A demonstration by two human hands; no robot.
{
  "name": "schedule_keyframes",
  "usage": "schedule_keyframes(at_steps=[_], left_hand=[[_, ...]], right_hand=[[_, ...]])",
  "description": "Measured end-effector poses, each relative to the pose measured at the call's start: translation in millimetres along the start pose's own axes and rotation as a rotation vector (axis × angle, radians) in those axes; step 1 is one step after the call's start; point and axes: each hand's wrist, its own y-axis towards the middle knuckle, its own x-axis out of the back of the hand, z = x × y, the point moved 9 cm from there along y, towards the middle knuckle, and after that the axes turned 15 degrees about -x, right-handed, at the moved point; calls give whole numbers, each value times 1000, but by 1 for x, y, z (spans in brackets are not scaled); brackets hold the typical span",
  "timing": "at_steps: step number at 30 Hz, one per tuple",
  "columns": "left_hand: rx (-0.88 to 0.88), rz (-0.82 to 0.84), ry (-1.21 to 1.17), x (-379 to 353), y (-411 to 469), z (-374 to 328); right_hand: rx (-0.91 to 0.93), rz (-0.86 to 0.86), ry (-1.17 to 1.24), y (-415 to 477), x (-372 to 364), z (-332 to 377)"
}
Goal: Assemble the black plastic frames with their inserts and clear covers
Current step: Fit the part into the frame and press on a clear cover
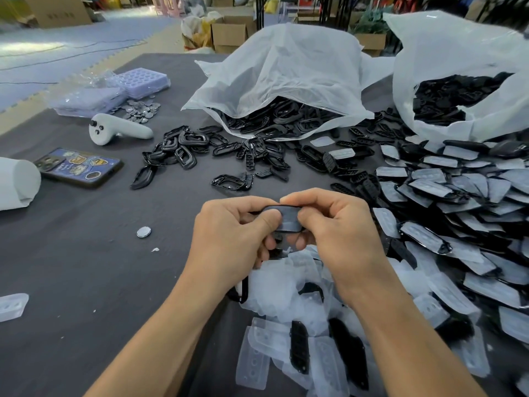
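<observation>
1. Head view, centre: left hand (pixel 232 233) and right hand (pixel 335 233), fingers curled, thumbs and forefingers pinching one black frame (pixel 289 217) with a clear piece on it, above the grey table (pixel 86 267).
2. Lower centre: heap of clear covers (pixel 257 353), directly beneath the hands.
3. Right side: pile of covered frames (pixel 458 196).
4. Upper centre: white bag (pixel 286 75) spilling loose frames (pixel 186 144).
5. Upper right: second bag (pixel 458 67), black parts inside.
6. Left side: phone (pixel 80 167), white controller (pixel 114 128), metal discs (pixel 141 108).
7. Left of the hands: single disc (pixel 143 232).
</observation>
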Motion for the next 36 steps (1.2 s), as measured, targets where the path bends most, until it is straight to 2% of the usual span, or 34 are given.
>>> schedule_keyframes(at_steps=[3, 7, 13, 18, 24, 30, 33, 36], left_hand=[[-42, -52, 74, 2, -1, -3], [-134, 25, 116, -10, -5, -12], [-32, -21, -35, -12, -2, 2], [0, -70, -92, -8, -1, 7], [13, -43, -172, -13, -2, 7], [-81, -90, -70, -8, -1, 2], [-90, -83, -168, -10, 2, 1], [-82, -196, -58, 5, 15, 11]], right_hand=[[-27, 24, -10, 0, -5, -3], [-80, -59, 40, 4, 10, -9], [-78, 4, -29, -1, 3, -4], [135, -160, -450, -18, -6, 13], [100, -206, -392, -14, 9, 15], [125, -254, -461, -15, 12, 16], [119, -258, -501, -12, 26, 21], [103, -413, -576, -5, 74, 30]])
